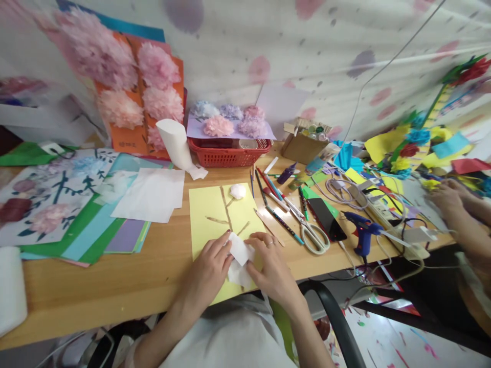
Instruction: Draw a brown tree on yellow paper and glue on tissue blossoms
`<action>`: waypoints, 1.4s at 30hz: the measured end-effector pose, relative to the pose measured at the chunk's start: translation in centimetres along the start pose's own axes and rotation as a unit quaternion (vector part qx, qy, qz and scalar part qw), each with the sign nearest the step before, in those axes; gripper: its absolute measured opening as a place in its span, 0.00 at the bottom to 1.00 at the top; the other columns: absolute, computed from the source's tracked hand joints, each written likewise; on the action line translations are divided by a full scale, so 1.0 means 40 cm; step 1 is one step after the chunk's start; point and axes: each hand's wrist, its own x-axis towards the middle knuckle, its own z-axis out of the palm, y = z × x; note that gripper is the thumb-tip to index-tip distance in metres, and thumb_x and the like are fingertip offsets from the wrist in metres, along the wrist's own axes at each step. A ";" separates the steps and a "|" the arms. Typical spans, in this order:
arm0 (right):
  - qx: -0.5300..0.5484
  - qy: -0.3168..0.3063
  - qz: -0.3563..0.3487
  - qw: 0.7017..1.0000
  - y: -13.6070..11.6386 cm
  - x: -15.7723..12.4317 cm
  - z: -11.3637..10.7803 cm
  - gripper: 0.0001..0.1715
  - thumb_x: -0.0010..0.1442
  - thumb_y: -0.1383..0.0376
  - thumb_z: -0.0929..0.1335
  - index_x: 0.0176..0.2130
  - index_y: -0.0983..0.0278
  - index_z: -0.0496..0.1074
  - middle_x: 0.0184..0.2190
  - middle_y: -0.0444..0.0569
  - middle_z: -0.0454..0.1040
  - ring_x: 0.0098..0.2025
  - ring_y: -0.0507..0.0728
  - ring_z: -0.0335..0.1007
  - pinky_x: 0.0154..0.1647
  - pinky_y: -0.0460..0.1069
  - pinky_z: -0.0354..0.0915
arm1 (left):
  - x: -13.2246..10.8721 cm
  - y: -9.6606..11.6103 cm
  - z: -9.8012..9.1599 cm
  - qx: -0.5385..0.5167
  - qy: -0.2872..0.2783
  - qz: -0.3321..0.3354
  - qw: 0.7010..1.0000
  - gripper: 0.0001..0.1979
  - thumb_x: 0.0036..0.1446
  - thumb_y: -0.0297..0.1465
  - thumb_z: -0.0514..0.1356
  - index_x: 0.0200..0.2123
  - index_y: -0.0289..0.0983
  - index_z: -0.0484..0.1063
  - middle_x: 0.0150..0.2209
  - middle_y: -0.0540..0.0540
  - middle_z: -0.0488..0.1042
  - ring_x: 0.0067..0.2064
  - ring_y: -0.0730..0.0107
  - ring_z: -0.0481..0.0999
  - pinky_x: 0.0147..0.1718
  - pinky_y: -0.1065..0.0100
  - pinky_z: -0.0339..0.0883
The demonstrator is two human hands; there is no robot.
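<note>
Over the lower half of a yellow sheet [203, 204], a small folded piece of white tissue paper [240, 250] is between my hands. My left hand [210, 263] pinches its left side with the fingertips. On the other side, my right hand [274, 266] grips the right edge between thumb and fingers. Another white tissue layer [240, 276] hangs beneath it. Brown painted branches [225, 209] run up the yellow sheet, and a white tissue flower [237, 191] sits near its top. My fingers partly hide the tissue's edges.
To the right lie pens [284, 225], scissors [315, 239], a phone [327, 219] and a blue glue gun [362, 232] with cables. A tissue roll [174, 143] and red basket [230, 156] stand behind. Coloured papers [126, 235] lie left. Another person's hands [450, 199] are far right.
</note>
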 end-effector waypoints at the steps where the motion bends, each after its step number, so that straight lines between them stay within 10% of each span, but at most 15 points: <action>1: 0.007 0.003 -0.003 1.000 0.003 0.003 0.000 0.21 0.52 0.74 0.66 0.47 0.61 0.69 0.47 0.55 0.67 0.51 0.64 0.65 0.51 0.61 0.65 | 0.002 0.003 0.004 0.009 0.011 -0.007 1.000 0.15 0.67 0.29 0.49 0.51 0.35 0.71 0.55 0.38 0.73 0.51 0.59 0.74 0.48 0.55 0.73; 10: 0.018 0.068 0.045 0.996 0.039 0.082 0.036 0.12 0.52 0.77 0.61 0.30 0.62 0.68 0.30 0.49 0.71 0.36 0.58 0.67 0.37 0.51 0.63 | 0.005 0.012 0.006 0.072 0.029 0.010 0.997 0.11 0.64 0.29 0.54 0.45 0.29 0.72 0.49 0.35 0.75 0.46 0.55 0.74 0.43 0.55 0.74; 17: 0.203 0.002 0.067 0.977 0.020 0.112 0.021 0.07 0.58 0.71 0.61 0.34 0.62 0.67 0.28 0.45 0.74 0.30 0.55 0.71 0.29 0.47 0.63 | -0.009 -0.005 -0.017 0.065 0.006 0.101 0.993 0.10 0.63 0.26 0.54 0.45 0.31 0.72 0.48 0.37 0.76 0.58 0.51 0.69 0.59 0.43 0.61; 28: 0.200 0.057 0.049 0.977 -0.008 0.072 0.055 0.09 0.61 0.70 0.62 0.41 0.61 0.68 0.36 0.48 0.76 0.39 0.56 0.75 0.40 0.50 0.70 | 0.004 -0.001 -0.015 0.052 -0.028 0.085 0.995 0.14 0.64 0.24 0.50 0.48 0.34 0.71 0.44 0.40 0.75 0.54 0.53 0.72 0.59 0.35 0.57; 37: 0.093 0.018 -0.020 0.995 -0.034 0.023 0.045 0.17 0.62 0.66 0.66 0.52 0.61 0.67 0.46 0.53 0.75 0.50 0.61 0.69 0.50 0.55 0.68 | 0.002 -0.002 -0.014 0.036 -0.018 0.085 0.996 0.10 0.63 0.23 0.52 0.37 0.33 0.74 0.43 0.39 0.72 0.53 0.54 0.70 0.58 0.40 0.61; 42: 0.108 0.039 -0.017 0.993 -0.027 0.028 0.060 0.17 0.65 0.72 0.61 0.52 0.60 0.66 0.45 0.52 0.75 0.50 0.58 0.70 0.50 0.54 0.70 | 0.007 0.006 -0.022 0.027 -0.065 0.079 0.994 0.13 0.62 0.24 0.53 0.48 0.32 0.71 0.43 0.38 0.70 0.48 0.55 0.69 0.50 0.48 0.72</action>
